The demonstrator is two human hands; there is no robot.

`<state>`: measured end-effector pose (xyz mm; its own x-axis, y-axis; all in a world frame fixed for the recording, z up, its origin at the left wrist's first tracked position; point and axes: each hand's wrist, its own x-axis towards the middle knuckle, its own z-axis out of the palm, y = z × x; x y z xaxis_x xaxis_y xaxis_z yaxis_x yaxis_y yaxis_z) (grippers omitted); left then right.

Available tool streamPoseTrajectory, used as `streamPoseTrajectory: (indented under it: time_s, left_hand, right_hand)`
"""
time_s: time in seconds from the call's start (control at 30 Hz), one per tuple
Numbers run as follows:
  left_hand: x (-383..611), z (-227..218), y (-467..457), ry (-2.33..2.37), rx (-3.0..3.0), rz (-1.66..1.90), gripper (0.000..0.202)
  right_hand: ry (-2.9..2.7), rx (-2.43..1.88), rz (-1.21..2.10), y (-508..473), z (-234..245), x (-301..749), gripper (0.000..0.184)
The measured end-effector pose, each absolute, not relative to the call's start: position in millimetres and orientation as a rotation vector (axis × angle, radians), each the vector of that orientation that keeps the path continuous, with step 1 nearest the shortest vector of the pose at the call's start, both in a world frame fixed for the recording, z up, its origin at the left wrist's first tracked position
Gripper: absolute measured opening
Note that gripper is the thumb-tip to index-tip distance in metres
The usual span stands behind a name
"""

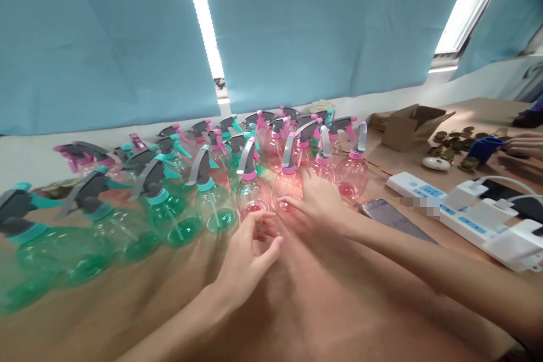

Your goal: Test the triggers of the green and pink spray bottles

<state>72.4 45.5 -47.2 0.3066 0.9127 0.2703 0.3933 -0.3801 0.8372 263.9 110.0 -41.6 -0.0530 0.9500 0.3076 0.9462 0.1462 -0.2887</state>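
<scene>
Several spray bottles stand crowded on a brown table [322, 305], green ones [214, 203] to the left and pink ones [352, 172] to the right, all with grey triggers. My right hand [318, 201] wraps the base of a pink spray bottle [287, 178] at the front of the group, thumb behind it and fingers across its front. Just in front of another pink bottle [253, 195], my left hand [250, 249] hovers half curled, thumb apart from the fingers, with nothing in it.
A phone [392, 218] lies right of my right arm. White power strips [462, 209] with chargers run along the right. Behind them are a cardboard box [409, 124], small dark caps [452, 144], and another person's hand [524, 144] by a blue object [483, 147]. Blue curtains hang behind.
</scene>
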Motion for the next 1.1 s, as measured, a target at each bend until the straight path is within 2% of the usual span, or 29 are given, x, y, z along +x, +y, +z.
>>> streamPoseTrajectory:
  time_s: [0.2,0.4,0.63,0.9,1.1]
  left_hand:
    - [74.3,-47.1,46.4,1.169,1.896,0.974,0.022]
    - [80.0,-49.9,51.6,1.108,1.876,0.975,0.021]
    - [95.3,-46.1,57.0,1.098,1.878,0.916,0.023]
    - [116.7,-39.4,56.2,1.057,1.837,0.914,0.023]
    - [127.8,-34.0,55.4,1.041,1.814,0.896,0.023]
  right_hand:
    - [-1.997,-1.890,-0.003,112.8,-39.7,255.6,0.064]
    - [-2.000,-1.767,0.020,97.2,-36.3,264.8,0.060]
    - [-1.826,-1.724,0.000,72.9,-27.3,317.3,0.027]
    - [-1.745,-1.706,0.154,107.0,-28.2,345.3,0.058]
    - [-1.740,-1.716,0.204,124.1,-30.4,332.7,0.045]
